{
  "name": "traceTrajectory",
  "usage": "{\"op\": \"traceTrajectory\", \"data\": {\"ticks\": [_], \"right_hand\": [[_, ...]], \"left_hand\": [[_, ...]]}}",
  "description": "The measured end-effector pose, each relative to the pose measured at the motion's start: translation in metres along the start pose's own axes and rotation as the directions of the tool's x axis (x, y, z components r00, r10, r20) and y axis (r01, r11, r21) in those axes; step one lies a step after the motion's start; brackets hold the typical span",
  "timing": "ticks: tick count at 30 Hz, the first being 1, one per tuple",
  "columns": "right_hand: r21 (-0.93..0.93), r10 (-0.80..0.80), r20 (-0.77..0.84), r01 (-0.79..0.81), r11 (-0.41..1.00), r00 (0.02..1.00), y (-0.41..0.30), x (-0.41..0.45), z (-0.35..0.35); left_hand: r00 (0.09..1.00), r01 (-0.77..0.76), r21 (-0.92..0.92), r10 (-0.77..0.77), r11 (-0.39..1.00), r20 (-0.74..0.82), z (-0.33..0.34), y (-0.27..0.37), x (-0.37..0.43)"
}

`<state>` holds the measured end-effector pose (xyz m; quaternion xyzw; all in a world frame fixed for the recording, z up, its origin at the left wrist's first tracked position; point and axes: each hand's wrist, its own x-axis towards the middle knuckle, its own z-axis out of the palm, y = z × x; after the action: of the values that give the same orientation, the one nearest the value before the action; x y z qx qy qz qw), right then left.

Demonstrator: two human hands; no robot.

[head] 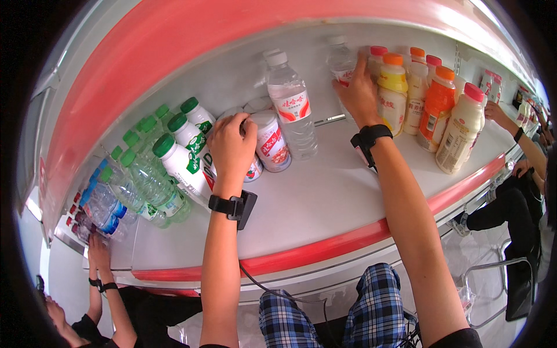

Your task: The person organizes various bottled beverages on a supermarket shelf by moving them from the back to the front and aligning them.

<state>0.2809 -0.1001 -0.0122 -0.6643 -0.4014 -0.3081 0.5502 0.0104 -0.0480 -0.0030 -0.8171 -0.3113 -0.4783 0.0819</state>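
My left hand (233,150) rests over the cans left of centre, its fingers curled at a can top; whether it grips one is hidden. Beside it stand a white can with a red label (273,143) and a tall clear water bottle (292,104). White bottles with green caps (180,163) lean just left of that hand. My right hand (359,89) reaches to the back of the shelf, beside a clear water bottle (340,58) with its thumb at the label; its grip cannot be made out. Right of it stands a yellow-labelled bottle with an orange cap (391,93).
Green-capped clear bottles (152,187) and blue-capped bottles (102,204) stand at left. Orange (436,111) and pink-capped (461,130) drink bottles stand at right. The shelf has a red front edge (313,250). Other people's hands are at both ends; a cable hangs by my knees.
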Motion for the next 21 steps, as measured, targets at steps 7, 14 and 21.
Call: {"op": "traceTrajectory", "data": {"ticks": [7, 14, 21], "right_hand": [[0.119, 0.03, 0.134, -0.046, 0.992, 0.991, -0.011, -0.005, -0.005], [0.17, 0.041, 0.147, -0.066, 0.983, 0.988, -0.02, -0.003, -0.012], [0.285, 0.133, 0.133, -0.167, 0.944, 0.982, -0.028, 0.004, -0.028]], "left_hand": [[0.999, 0.015, -0.034, -0.016, 0.999, -0.042, 0.004, -0.003, -0.001], [0.999, 0.007, -0.036, -0.008, 0.999, -0.038, 0.005, 0.004, 0.001], [0.999, 0.014, -0.037, -0.015, 0.999, -0.035, 0.004, -0.001, 0.0]]}}
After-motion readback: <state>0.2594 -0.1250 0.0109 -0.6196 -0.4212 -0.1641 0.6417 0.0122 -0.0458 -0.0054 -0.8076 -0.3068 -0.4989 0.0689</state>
